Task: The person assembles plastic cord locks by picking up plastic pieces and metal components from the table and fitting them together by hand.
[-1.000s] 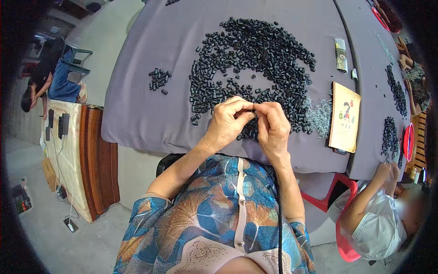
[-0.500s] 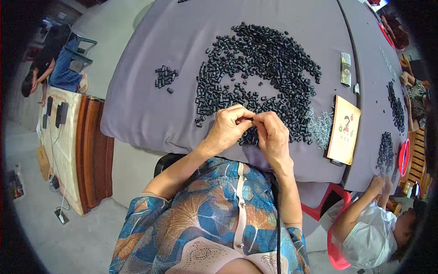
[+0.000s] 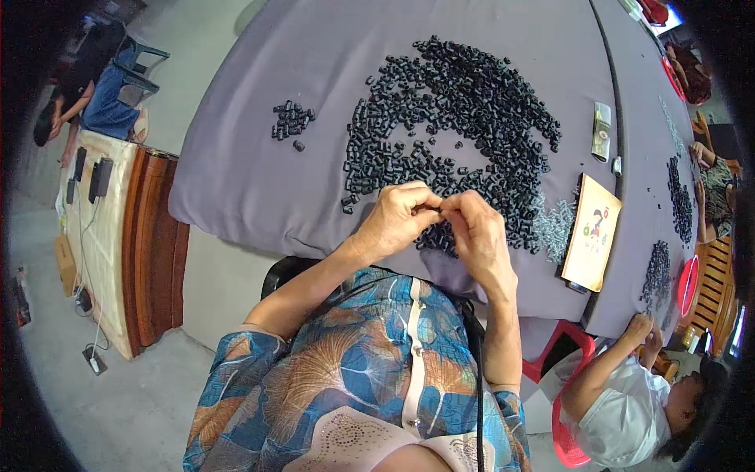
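Note:
My left hand [image 3: 399, 220] and my right hand [image 3: 477, 236] meet fingertip to fingertip at the near edge of a large spread of small black pieces [image 3: 487, 102]. Both are closed in a pinch; what lies between the fingertips is too small to make out, apart from a dark speck. Right of the black pieces is a heap of small clear pieces [image 3: 553, 228]. A little cluster of black pieces [image 3: 292, 122] lies apart on the left of the grey cloth [image 3: 244, 173].
Beside the clear pieces lies a booklet [image 3: 591, 234], with a small packet [image 3: 601, 132] above it. A person in white [image 3: 625, 409] sits at the lower right near more black pieces [image 3: 657, 271]. At the left are a wooden-sided table [image 3: 149, 252] and another person [image 3: 110, 102].
The view has shifted, so the cloth's pieces and booklet appear moved slightly right. My hands stay pinched together, with my right hand turned a little. The hands of the person in white have moved slightly.

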### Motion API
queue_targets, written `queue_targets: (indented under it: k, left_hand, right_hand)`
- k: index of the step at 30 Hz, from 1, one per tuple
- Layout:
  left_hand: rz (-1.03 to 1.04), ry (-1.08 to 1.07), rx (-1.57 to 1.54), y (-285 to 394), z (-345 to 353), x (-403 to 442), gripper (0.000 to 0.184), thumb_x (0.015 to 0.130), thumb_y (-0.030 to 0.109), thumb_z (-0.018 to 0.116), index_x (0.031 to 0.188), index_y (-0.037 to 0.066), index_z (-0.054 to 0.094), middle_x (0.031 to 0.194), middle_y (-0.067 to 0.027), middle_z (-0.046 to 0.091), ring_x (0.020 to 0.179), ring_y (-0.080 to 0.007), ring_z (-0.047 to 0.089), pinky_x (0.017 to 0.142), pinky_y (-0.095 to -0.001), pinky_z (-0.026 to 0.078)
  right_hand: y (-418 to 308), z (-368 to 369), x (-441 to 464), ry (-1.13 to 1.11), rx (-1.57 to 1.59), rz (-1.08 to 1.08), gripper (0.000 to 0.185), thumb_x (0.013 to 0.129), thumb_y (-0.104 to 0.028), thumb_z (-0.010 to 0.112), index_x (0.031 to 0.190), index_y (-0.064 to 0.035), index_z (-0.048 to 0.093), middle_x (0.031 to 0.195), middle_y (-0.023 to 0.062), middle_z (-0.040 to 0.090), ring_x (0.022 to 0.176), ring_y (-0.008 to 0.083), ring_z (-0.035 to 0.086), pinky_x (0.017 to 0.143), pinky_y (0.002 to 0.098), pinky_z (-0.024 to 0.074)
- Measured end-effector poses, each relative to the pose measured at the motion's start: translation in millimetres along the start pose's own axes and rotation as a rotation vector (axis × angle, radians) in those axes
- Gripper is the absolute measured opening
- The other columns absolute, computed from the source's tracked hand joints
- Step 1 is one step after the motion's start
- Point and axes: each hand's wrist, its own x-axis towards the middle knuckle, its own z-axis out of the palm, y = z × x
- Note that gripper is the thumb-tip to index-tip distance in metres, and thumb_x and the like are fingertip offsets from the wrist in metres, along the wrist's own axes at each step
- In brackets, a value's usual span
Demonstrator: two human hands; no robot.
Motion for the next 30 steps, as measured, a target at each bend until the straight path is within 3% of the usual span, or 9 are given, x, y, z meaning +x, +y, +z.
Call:
queue_targets:
  k: [9, 12, 15, 16, 20, 23, 24, 27, 30]
  left_hand:
    - [0.018, -0.001, -0.002, 3, 2, 4, 0.014, 0.072, -0.001, 0.066, 0.086, -0.001, 0.065, 0.078, -0.0027, 0.060, 0.067, -0.0059, 0.054, 0.058, -0.0199, 0.044]
    - [0.012, -0.011, -0.037, 2, 3, 3, 0.013, 0.073, -0.001, 0.066, 0.085, -0.001, 0.065, 0.078, -0.0029, 0.060, 0.066, -0.0064, 0.053, 0.058, -0.0201, 0.043]
    - [-0.003, -0.041, -0.091, 4, 0, 3, 0.012, 0.073, 0.000, 0.065, 0.085, -0.001, 0.065, 0.078, -0.0033, 0.060, 0.066, -0.0069, 0.053, 0.058, -0.0201, 0.043]
    - [-0.009, -0.054, -0.108, 4, 0, 3, 0.012, 0.073, 0.000, 0.065, 0.085, -0.001, 0.065, 0.079, -0.0035, 0.060, 0.066, -0.0070, 0.053, 0.058, -0.0201, 0.043]
    - [0.131, -0.051, -0.094, -4, -2, 3, 0.011, 0.074, 0.000, 0.065, 0.085, -0.001, 0.064, 0.078, -0.0021, 0.060, 0.066, -0.0053, 0.053, 0.056, -0.0206, 0.043]
    - [0.017, -0.053, -0.142, -7, -6, 0, 0.011, 0.075, 0.000, 0.065, 0.085, -0.001, 0.065, 0.078, -0.0012, 0.059, 0.064, -0.0047, 0.053, 0.054, -0.0196, 0.043]
    - [-0.043, -0.041, -0.174, -8, -6, -1, 0.012, 0.076, 0.000, 0.064, 0.088, -0.001, 0.065, 0.078, -0.0005, 0.058, 0.062, -0.0041, 0.052, 0.053, -0.0176, 0.042]
    - [-0.111, -0.046, -0.156, -13, -8, -4, 0.015, 0.077, 0.000, 0.063, 0.092, -0.001, 0.064, 0.078, 0.0000, 0.057, 0.061, -0.0032, 0.051, 0.052, -0.0162, 0.041]
    - [-0.102, -0.046, -0.131, -11, -10, -7, 0.016, 0.078, 0.001, 0.062, 0.094, -0.001, 0.064, 0.078, 0.0009, 0.055, 0.060, -0.0025, 0.049, 0.052, -0.0165, 0.040]
  right_hand:
    - [0, -3, -2, 0.015, 0.016, 0.033, 0.008, 0.076, 0.007, 0.054, 0.082, 0.0017, 0.053, 0.073, 0.0141, 0.053, 0.064, 0.0294, 0.055, 0.055, 0.0342, 0.0438]
    - [3, -3, -3, 0.009, 0.000, 0.061, 0.006, 0.076, 0.004, 0.056, 0.080, 0.0013, 0.054, 0.069, 0.0121, 0.055, 0.060, 0.0242, 0.056, 0.054, 0.0319, 0.0439]
    - [-3, -5, 2, -0.003, 0.202, 0.284, 0.007, 0.075, 0.000, 0.061, 0.077, 0.0008, 0.055, 0.064, 0.0083, 0.057, 0.056, 0.0156, 0.055, 0.052, 0.0281, 0.0429]
    - [3, -4, 2, -0.009, 0.279, 0.386, 0.013, 0.072, -0.005, 0.067, 0.075, 0.0000, 0.055, 0.060, 0.0029, 0.056, 0.055, 0.0076, 0.050, 0.050, 0.0238, 0.0406]
    - [18, -6, 8, -0.157, 0.377, 0.393, 0.013, 0.073, -0.009, 0.067, 0.076, -0.0012, 0.057, 0.062, -0.0016, 0.053, 0.056, 0.0041, 0.045, 0.050, 0.0203, 0.0376]
    - [28, -7, 18, -0.148, 0.403, 0.380, 0.011, 0.074, -0.008, 0.066, 0.076, -0.0012, 0.058, 0.062, -0.0006, 0.054, 0.057, 0.0044, 0.046, 0.051, 0.0209, 0.0379]
    - [29, -6, 25, -0.053, 0.436, 0.382, 0.009, 0.075, -0.007, 0.064, 0.078, -0.0001, 0.058, 0.063, 0.0022, 0.057, 0.059, 0.0062, 0.049, 0.053, 0.0231, 0.0398]
    - [46, -4, 45, 0.102, -0.139, 0.099, 0.010, 0.077, -0.006, 0.059, 0.086, -0.0017, 0.059, 0.073, 0.0125, 0.057, 0.064, 0.0251, 0.057, 0.059, 0.0341, 0.0455]
    - [61, 7, 58, 0.137, -0.415, 0.001, 0.010, 0.077, -0.004, 0.054, 0.086, -0.0030, 0.058, 0.078, 0.0148, 0.053, 0.071, 0.0316, 0.057, 0.061, 0.0387, 0.0466]
